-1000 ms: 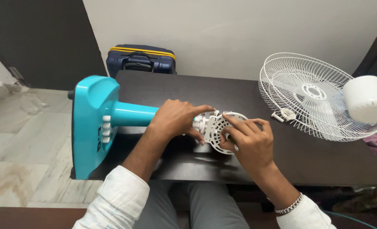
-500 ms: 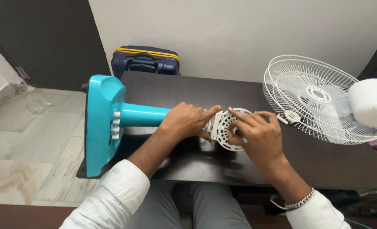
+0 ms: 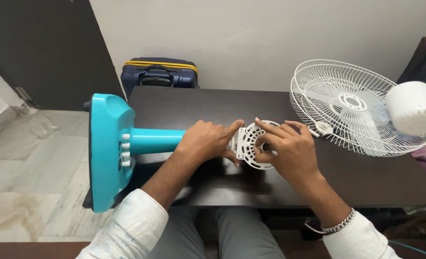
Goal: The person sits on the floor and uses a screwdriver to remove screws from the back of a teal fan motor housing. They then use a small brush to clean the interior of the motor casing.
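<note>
Head view, left hand [image 3: 207, 142] grip closed around teal fan stand [image 3: 126, 144], right hand [image 3: 289, 151] grip pinching white motor housing [image 3: 251, 144]

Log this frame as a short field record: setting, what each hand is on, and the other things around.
setting: dark table against a pale wall, tiled floor to the left
left hand: wrapped around the end of the teal fan stand, which lies on its side
right hand: fingers on the white round slotted part at the stand's end
on table: white wire fan guard, white motor housing on its right
behind table: navy suitcase
wrist: metal bracelet on the right
</note>
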